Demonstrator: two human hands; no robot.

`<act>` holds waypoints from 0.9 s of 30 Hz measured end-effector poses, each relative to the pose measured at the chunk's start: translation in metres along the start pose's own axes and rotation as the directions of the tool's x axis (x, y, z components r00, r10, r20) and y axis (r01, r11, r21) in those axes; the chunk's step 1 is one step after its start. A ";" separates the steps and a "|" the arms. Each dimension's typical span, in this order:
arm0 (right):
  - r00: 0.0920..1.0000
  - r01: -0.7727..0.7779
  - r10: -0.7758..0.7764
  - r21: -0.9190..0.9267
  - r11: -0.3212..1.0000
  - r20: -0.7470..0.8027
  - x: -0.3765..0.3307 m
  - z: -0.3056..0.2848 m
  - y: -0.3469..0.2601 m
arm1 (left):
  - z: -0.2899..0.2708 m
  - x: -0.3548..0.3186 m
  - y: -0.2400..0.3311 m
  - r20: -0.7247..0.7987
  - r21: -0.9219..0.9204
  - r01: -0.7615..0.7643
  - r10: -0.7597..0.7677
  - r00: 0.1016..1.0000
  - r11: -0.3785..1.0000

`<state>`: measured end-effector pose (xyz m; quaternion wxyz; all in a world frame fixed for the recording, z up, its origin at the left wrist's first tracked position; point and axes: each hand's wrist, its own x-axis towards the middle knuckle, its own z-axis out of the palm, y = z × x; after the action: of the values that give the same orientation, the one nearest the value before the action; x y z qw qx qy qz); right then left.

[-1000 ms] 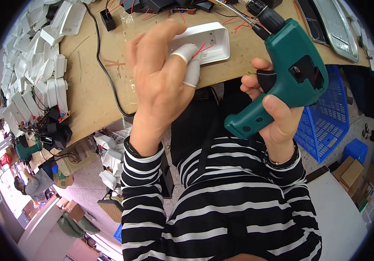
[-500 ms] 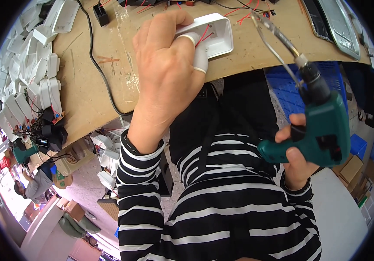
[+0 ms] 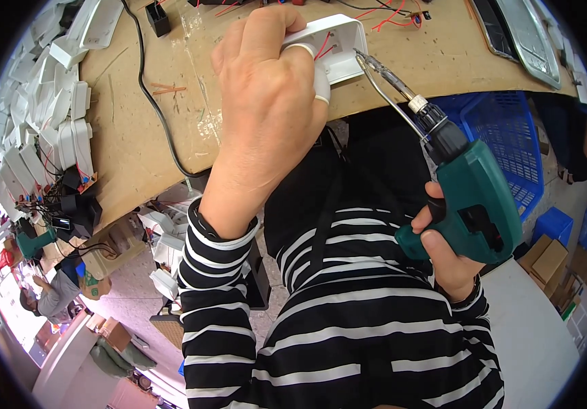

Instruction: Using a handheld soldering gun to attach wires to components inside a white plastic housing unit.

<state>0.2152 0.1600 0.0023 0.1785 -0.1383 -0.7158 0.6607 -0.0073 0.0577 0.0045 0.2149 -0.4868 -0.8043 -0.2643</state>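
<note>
My left hand (image 3: 269,102) is closed on a white plastic housing (image 3: 352,41), holding it tilted near the table's front edge. White covers (image 3: 321,82) sit on some of its fingers. Inside the open housing, thin red wires (image 3: 324,45) show; the part under my fingers is hidden. My right hand (image 3: 447,255) grips a green pistol-shaped soldering gun (image 3: 488,187) by its handle, a finger at the black trigger. The gun's metal tip, with a thin tube alongside, points at the housing's right rim; whether it touches, I cannot tell.
White housings (image 3: 61,95) are heaped on the left of the table (image 3: 123,136). A black cable (image 3: 144,75) crosses it. Red wires and a small board (image 3: 417,15) lie at the back. Flat glossy panels (image 3: 529,44) rest at right, above a blue crate (image 3: 505,136).
The soldering gun has moved left with my right hand, bringing its tip to the housing's right side. My left hand and the housing have shifted only slightly.
</note>
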 end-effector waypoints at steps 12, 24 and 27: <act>0.997 -0.042 0.041 -0.018 0.999 -0.064 0.007 0.009 -0.004 | -0.001 0.001 0.000 0.011 0.065 -0.023 0.022 1.000 0.998; 0.993 -0.058 0.060 0.019 0.998 -0.102 0.015 0.010 -0.007 | 0.051 0.011 -0.026 -0.679 -0.293 -0.512 0.201 0.706 0.807; 0.990 -0.095 0.097 0.023 0.995 -0.104 0.016 0.011 -0.009 | 0.056 0.012 -0.027 -0.715 -0.298 -0.540 0.190 0.672 0.787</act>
<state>0.1965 0.1566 0.0122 0.1851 -0.2055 -0.6919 0.6669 -0.0416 0.0905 -0.0371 0.4007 -0.5573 -0.4647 -0.5593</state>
